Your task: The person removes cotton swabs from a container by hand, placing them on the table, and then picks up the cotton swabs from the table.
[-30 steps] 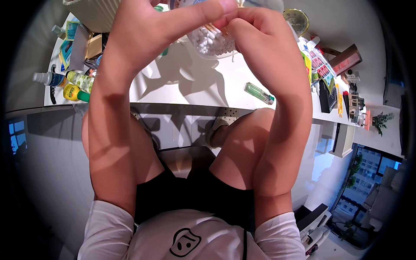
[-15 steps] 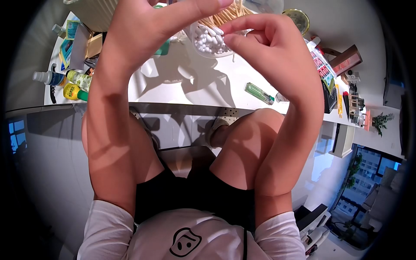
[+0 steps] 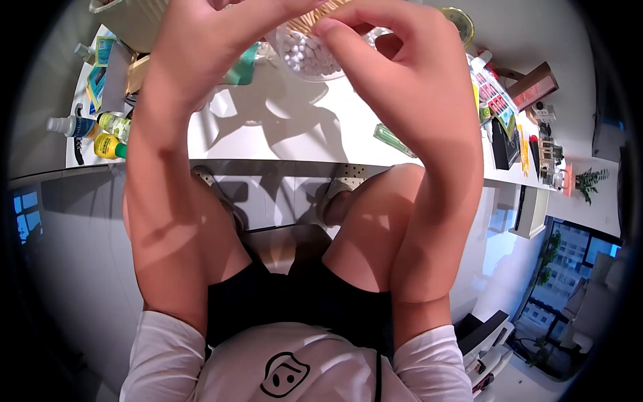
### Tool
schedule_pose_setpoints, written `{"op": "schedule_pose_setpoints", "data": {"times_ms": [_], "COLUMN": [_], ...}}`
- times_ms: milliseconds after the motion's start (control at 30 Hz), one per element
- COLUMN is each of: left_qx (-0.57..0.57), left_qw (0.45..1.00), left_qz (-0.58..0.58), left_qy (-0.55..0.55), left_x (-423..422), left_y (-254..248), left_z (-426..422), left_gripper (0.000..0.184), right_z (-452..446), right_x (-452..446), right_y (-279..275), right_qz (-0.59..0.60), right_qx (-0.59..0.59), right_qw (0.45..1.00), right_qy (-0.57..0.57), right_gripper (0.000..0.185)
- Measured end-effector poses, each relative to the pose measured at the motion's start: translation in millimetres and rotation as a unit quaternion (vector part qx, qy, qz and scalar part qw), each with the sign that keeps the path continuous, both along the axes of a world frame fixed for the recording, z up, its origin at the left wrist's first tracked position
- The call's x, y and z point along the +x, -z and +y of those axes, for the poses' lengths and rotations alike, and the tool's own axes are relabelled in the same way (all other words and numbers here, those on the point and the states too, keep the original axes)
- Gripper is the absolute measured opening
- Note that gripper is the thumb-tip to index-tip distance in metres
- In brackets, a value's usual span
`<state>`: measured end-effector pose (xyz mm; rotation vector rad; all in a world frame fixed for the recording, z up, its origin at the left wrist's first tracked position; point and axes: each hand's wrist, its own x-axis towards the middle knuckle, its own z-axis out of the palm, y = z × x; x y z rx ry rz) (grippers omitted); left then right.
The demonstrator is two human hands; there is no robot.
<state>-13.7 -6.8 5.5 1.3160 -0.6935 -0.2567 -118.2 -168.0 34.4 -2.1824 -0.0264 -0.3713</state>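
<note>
A clear round tub of cotton swabs [image 3: 311, 57] stands at the top middle of the view, white tips toward me and wooden sticks behind. My right hand [image 3: 395, 50] reaches over it from the right, thumb and forefinger pinched together at the sticks. The pinch seems to hold a cotton swab, though the fingers hide most of it. My left hand [image 3: 207, 33] is at the tub's left, its thumb stretched toward the swabs. The top edge cuts off its other fingers, so its grip does not show.
On the white table [image 3: 268, 144] lies a green clear-bodied tool [image 3: 394, 141], partly behind my right forearm. Bottles, including a yellow one [image 3: 107, 146], and boxes crowd the left end. Packets and a dark pink box [image 3: 532, 86] lie at the right. A green item [image 3: 244, 67] sits beside the tub.
Both hands have shifted up and left in view. My right hand's pinch has gone from the white tips to the wooden sticks. The tub appears slightly higher and farther left.
</note>
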Motion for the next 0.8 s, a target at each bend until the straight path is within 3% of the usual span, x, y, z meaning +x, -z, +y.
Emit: {"op": "schedule_pose_setpoints", "data": {"times_ms": [100, 200, 400, 500, 700, 800], "left_qx": [-0.034, 0.017, 0.022, -0.030, 0.016, -0.029], "left_qw": [0.998, 1.000, 0.999, 0.997, 0.999, 0.998], "left_qz": [-0.004, -0.002, 0.026, 0.025, 0.030, 0.020], "left_qy": [0.051, -0.006, -0.010, 0.068, -0.002, 0.057], "left_x": [-0.7, -3.9, -3.5, 2.0, -3.7, -2.4], "left_y": [-0.9, -2.4, -5.4, -3.2, -5.2, -1.0], "left_z": [1.0, -3.0, 0.0, 4.5, -0.5, -0.2], "left_gripper": [0.051, 0.051, 0.052, 0.052, 0.052, 0.052], "right_z": [2.1, 1.8, 2.8, 3.3, 7.9, 8.6], "right_x": [-1.3, -4.1, -3.5, -2.2, 3.3, 8.6], "right_y": [12.2, 12.8, 13.2, 12.5, 15.4, 19.4], "right_qz": [-0.043, -0.048, -0.058, -0.064, -0.094, -0.123], "right_qx": [-0.027, -0.052, -0.082, -0.097, -0.151, -0.197], "right_qw": [0.999, 0.997, 0.995, 0.993, 0.984, 0.973], "right_qy": [0.015, 0.010, 0.007, 0.006, 0.012, 0.021], "right_gripper": [0.013, 0.013, 0.013, 0.014, 0.014, 0.015]}}
